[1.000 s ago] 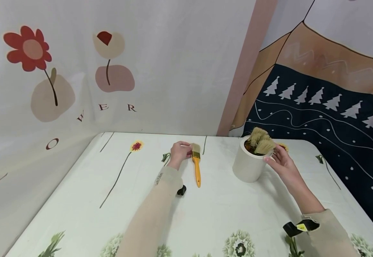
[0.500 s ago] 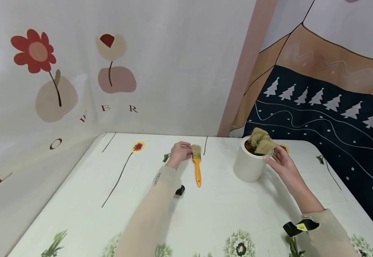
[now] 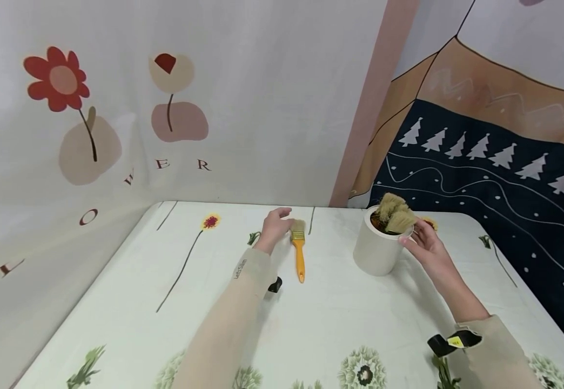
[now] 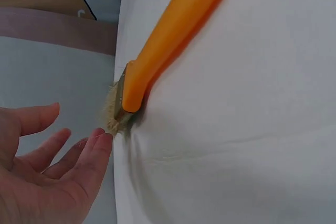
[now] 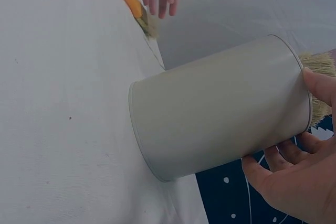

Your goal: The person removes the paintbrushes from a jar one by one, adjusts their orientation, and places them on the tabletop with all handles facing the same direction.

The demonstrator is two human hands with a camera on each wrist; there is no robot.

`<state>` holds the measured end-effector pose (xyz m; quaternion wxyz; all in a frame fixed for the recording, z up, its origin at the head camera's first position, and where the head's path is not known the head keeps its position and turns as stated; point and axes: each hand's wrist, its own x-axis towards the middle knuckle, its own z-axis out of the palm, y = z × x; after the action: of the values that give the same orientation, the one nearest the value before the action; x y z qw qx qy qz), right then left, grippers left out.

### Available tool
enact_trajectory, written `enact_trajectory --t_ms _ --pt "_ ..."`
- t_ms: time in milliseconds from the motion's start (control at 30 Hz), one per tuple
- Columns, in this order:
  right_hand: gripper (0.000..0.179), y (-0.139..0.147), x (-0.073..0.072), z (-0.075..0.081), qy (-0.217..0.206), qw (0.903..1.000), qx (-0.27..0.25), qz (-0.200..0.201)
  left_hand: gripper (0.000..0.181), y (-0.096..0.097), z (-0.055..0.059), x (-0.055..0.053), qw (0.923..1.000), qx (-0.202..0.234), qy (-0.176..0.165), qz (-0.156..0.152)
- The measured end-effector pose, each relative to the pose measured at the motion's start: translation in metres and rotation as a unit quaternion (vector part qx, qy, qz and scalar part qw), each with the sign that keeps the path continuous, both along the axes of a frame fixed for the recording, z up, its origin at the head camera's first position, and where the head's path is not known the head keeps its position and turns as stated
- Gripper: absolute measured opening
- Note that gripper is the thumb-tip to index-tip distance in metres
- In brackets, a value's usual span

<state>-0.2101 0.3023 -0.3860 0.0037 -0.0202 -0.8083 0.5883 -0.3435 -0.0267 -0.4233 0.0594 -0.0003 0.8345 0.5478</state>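
A paintbrush (image 3: 299, 256) with an orange handle lies on the white tablecloth, its pale bristles toward the far edge. My left hand (image 3: 273, 229) is beside those bristles; in the left wrist view its fingers (image 4: 97, 153) are loosely spread and the fingertips come very near the bristles, touching or not I cannot tell. To the right stands an off-white cylindrical pot (image 3: 376, 251) with bristle heads (image 3: 394, 213) of brushes poking above its rim. My right hand (image 3: 428, 254) holds this pot near the top, thumb at the rim and fingers (image 5: 254, 174) along the side.
The flower-printed tablecloth (image 3: 330, 313) covers the table. Behind it hangs a pale curtain (image 3: 262, 108) with flowers and letters. A dark cloth with white trees (image 3: 481, 178) hangs at the right, close behind the pot.
My left hand's fingers have straightened and lifted a little at the paintbrush's bristles. The paintbrush lies in nearly the same place. My right hand stays on the pot.
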Motion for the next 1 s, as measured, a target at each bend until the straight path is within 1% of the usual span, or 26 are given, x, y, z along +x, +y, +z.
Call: enact_trajectory --t_ms 133,267,533,667,800,1000 --pt "0.082 0.000 0.000 0.001 0.000 1.0000 0.003 -0.003 0.045 0.001 0.004 0.000 0.9998 0.008 0.016 -0.006" --pt "0.083 0.000 -0.001 0.000 -0.002 1.0000 0.002 -0.004 0.045 0.002 0.009 0.001 0.9997 0.010 0.019 -0.010" --pt "0.084 0.000 -0.002 -0.001 -0.004 1.0000 -0.002 -0.005 0.046 0.007 0.020 0.008 0.9987 0.041 0.028 -0.011" --pt "0.085 0.000 -0.002 0.000 -0.004 1.0000 -0.003 -0.004 0.045 0.012 0.022 0.010 0.9979 0.052 0.038 -0.011" --pt "0.086 0.000 -0.002 -0.001 -0.007 1.0000 -0.003 -0.005 0.043 0.017 0.024 0.011 0.9975 0.053 0.044 -0.013" --pt "0.084 0.001 -0.001 -0.001 -0.003 1.0000 0.002 0.000 0.044 0.023 0.030 0.015 0.9964 0.068 0.040 -0.031"
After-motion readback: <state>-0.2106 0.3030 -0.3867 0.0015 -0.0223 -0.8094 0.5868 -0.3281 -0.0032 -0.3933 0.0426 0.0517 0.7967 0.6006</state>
